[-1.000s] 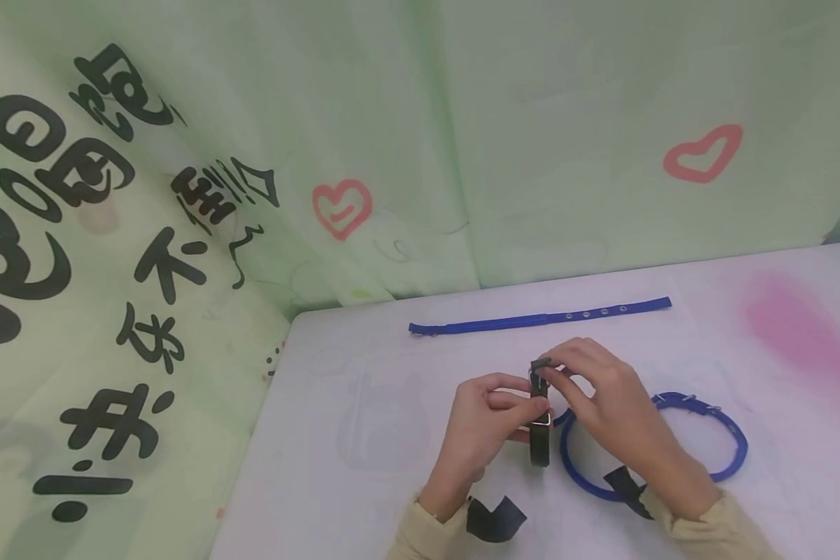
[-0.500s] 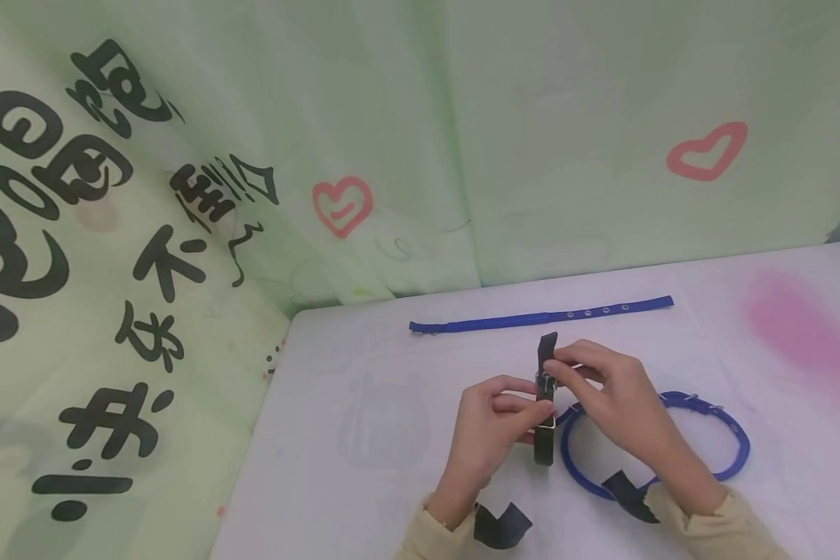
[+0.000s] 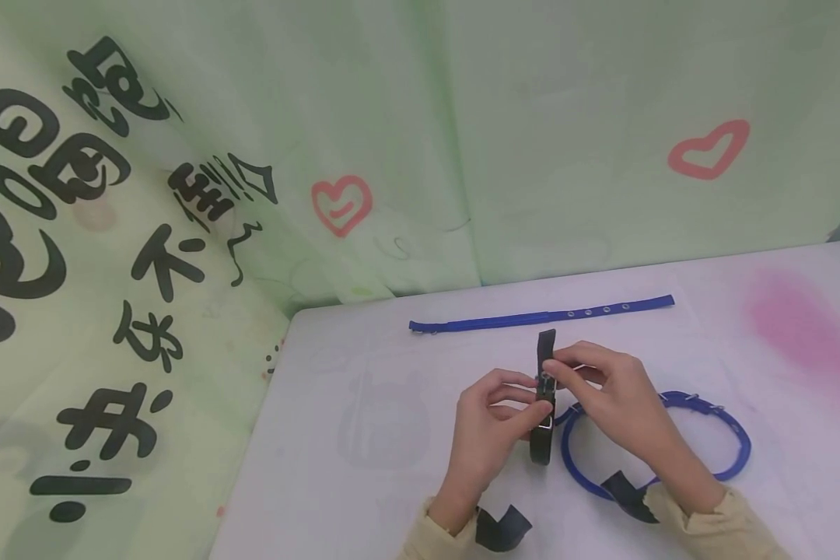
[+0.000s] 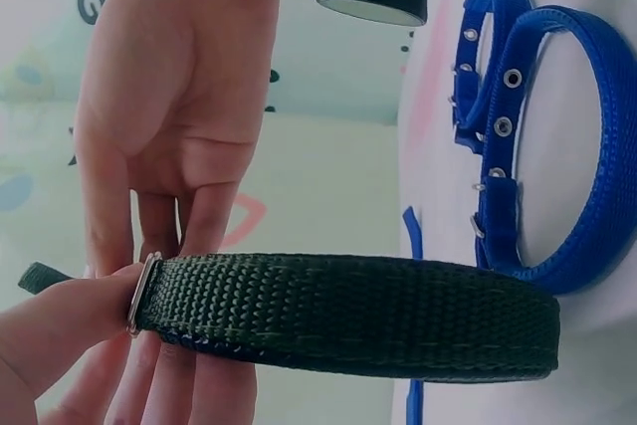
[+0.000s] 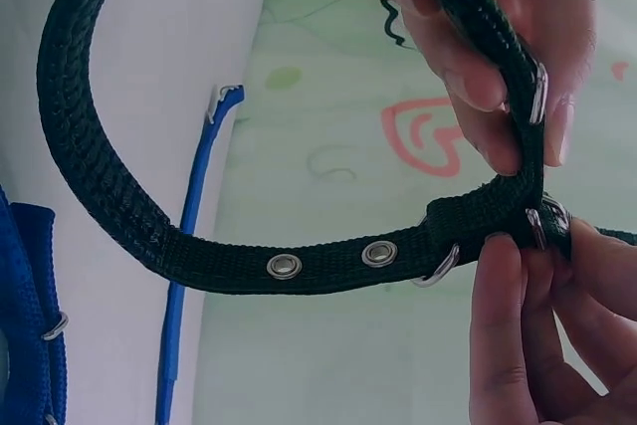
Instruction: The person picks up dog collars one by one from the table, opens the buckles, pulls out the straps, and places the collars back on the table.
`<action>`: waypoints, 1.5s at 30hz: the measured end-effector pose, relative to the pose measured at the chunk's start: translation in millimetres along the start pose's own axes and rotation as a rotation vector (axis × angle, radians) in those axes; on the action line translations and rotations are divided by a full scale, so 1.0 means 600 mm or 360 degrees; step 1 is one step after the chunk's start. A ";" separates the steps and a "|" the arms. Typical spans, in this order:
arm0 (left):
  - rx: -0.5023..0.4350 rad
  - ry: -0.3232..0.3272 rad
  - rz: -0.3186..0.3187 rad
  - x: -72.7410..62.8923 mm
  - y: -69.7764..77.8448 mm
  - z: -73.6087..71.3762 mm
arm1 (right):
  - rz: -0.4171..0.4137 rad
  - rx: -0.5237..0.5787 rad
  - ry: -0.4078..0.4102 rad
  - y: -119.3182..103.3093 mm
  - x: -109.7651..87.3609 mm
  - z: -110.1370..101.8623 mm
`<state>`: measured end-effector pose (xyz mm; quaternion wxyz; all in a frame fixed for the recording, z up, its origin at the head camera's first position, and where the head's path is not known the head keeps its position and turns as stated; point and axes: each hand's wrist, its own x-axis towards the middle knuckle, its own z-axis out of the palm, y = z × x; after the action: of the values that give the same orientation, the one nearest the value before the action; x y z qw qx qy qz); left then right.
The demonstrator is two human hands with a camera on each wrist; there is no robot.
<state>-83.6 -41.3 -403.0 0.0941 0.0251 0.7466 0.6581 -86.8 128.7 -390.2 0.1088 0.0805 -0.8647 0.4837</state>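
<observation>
A dark green webbing collar [image 3: 542,447], closed into a loop, stands upright between my two hands in the head view. My left hand [image 3: 486,432] pinches it near a square metal loop, thumb in front and fingers behind. Just above, my right hand [image 3: 612,393] pinches it at the buckle with thumb and fingertips. The strap's loose end [image 3: 547,342] sticks straight up past the buckle. Two bare metal eyelets [image 5: 331,260] show on the band in the right wrist view. In the left wrist view the woven band [image 4: 348,316] runs rightward from the thumb.
On the white table, blue collars fastened into loops [image 3: 738,435] lie at the right, partly behind my right arm. A straight blue collar [image 3: 497,323] lies near the back edge. Black strips [image 3: 502,530] hang by the sleeves. A green curtain [image 3: 567,194] stands behind.
The strap's end, bent over at the buckle a second ago, now stands straight up above it. My right hand has shifted slightly; my left hand keeps its hold.
</observation>
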 end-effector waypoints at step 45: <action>0.0958 0.0200 0.0281 -0.016 0.039 0.003 | -0.0311 -0.0169 0.0202 -0.004 -0.001 0.002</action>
<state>-76.0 -37.7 -379.2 -0.0213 0.0759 0.9070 0.4137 -85.6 126.6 -389.1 0.2139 0.1277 -0.8686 0.4283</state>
